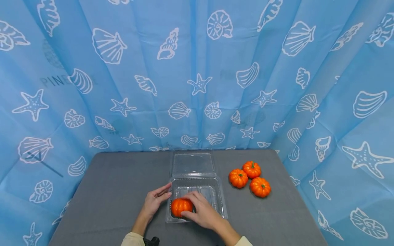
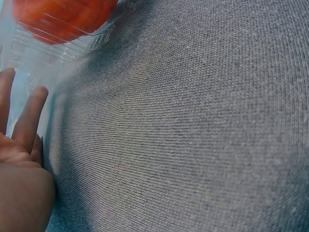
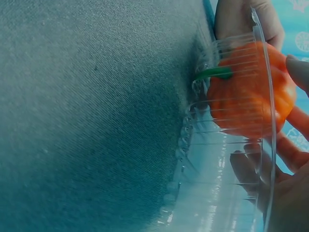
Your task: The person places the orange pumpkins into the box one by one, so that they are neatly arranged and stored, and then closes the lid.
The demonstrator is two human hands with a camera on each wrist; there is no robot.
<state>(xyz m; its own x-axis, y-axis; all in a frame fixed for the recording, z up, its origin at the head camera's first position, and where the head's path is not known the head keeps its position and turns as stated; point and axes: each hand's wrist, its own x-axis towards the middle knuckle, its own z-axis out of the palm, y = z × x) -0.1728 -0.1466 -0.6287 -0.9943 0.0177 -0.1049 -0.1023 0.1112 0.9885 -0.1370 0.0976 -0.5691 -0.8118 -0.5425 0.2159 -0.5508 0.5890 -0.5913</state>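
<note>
A clear plastic clamshell box (image 1: 223, 196) stands on the table with its lid (image 1: 193, 163) folded back away from me. Inside its near left corner is a small orange toy pumpkin (image 1: 181, 207); my right hand (image 1: 201, 212) grips it from the right, thumb on the near side and fingers over the far side. The pumpkin's green stem (image 3: 215, 73) points down toward the box floor in the right wrist view. My left hand (image 1: 153, 201) is at the box's left rim, its fingers (image 2: 31, 113) nearly straight against the side wall.
To the right of the box sit three more orange pumpkins (image 1: 238, 178), grouped close together with stems up. A grey cloth (image 1: 123, 184) covers the table. Behind and along the sides hangs a blue curtain (image 1: 197, 61) with white shell prints.
</note>
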